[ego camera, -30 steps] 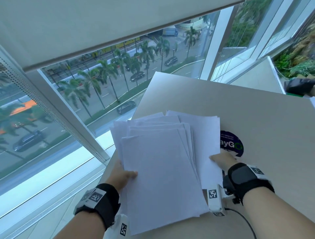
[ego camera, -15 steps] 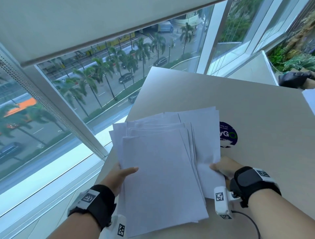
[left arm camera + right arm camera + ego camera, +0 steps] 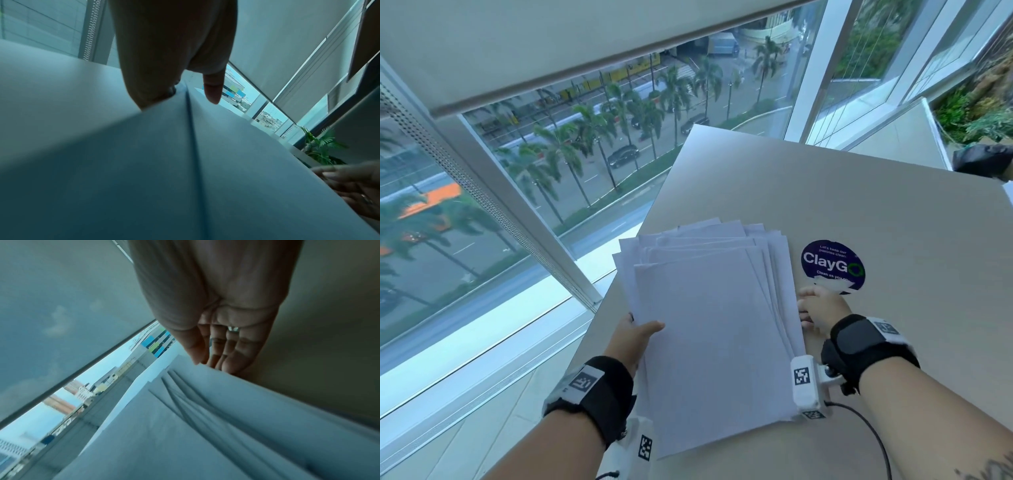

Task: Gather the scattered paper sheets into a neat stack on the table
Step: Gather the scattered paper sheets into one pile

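A fanned bundle of white paper sheets (image 3: 709,342) lies near the left front corner of the beige table (image 3: 859,188), its near end past the table edge. My left hand (image 3: 633,339) grips its left edge, thumb on top and fingers hidden beneath. My right hand (image 3: 822,308) is at the right edge. In the right wrist view its fingers (image 3: 226,345) are straight and meet the offset edges of the sheets (image 3: 185,426), which hide the fingertips. The left wrist view shows the paper (image 3: 144,162) up close, my left hand (image 3: 164,56) and the right hand (image 3: 353,191).
A round dark blue ClayGo sticker (image 3: 832,265) sits on the table just right of the sheets. A floor-to-ceiling window (image 3: 551,171) runs along the table's left side. A dark object (image 3: 983,161) and a white sheet edge (image 3: 1008,193) lie at the far right.
The rightmost sheets have slid left under my right hand, narrowing the fan and uncovering the whole sticker. My left hand keeps its hold on the left edge.
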The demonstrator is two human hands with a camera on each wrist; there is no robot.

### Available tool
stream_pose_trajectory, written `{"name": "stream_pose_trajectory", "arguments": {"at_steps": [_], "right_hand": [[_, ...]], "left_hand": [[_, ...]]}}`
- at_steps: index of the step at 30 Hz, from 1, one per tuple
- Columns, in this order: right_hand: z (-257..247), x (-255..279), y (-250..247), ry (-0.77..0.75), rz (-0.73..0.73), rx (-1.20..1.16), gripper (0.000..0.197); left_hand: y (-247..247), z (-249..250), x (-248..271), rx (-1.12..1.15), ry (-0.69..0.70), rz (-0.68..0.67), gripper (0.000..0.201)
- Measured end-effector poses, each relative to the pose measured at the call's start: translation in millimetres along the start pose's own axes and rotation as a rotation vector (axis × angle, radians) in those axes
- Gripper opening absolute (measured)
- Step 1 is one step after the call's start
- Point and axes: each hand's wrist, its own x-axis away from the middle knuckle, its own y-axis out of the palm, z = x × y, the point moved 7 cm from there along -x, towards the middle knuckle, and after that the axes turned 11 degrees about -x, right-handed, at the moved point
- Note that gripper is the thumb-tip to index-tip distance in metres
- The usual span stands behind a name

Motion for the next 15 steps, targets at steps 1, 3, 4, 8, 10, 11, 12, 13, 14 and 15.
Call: {"name": "stream_pose_trajectory", "arguments": {"at_steps": [1, 3, 4, 8, 10, 11, 12, 13, 14, 15], "right_hand": [[-2, -4, 2, -0.015, -0.004, 0.05, 0.032], [-7, -6, 3, -0.081, 0.048, 0.157, 0.035], [-10, -5, 3, -0.102, 0.079, 0.176, 0.034], [-11, -11, 16, -0.111, 0.063, 0.205, 0.027], [-14, -11, 25, -0.128, 0.026, 0.217, 0.021], [-17, -10, 28, -0.139, 0.014, 0.227, 0.02], [-19, -10, 30, -0.15, 0.001, 0.228, 0.021], [-18, -11, 31, -0.146, -0.007, 0.225, 0.021], [-17, -13, 30, -0.141, -0.007, 0.217, 0.021], [-16, -16, 27, -0.135, 0.008, 0.199, 0.022]], "left_hand": [[2, 4, -1, -0.019, 0.015, 0.012, 0.063], [3, 7, -4, -0.062, 0.028, 0.028, 0.065], [2, 7, -6, -0.082, 0.026, 0.033, 0.066], [3, 3, -21, -0.158, 0.012, 0.034, 0.09], [6, -2, -31, -0.16, 0.018, 0.04, 0.096], [8, -3, -32, -0.167, 0.018, 0.039, 0.097], [9, -1, -30, -0.161, 0.019, 0.04, 0.096], [9, 0, -29, -0.148, 0.017, 0.042, 0.095], [10, 2, -25, -0.133, 0.007, 0.045, 0.09], [10, 4, -20, -0.124, -0.004, 0.043, 0.084]]}}
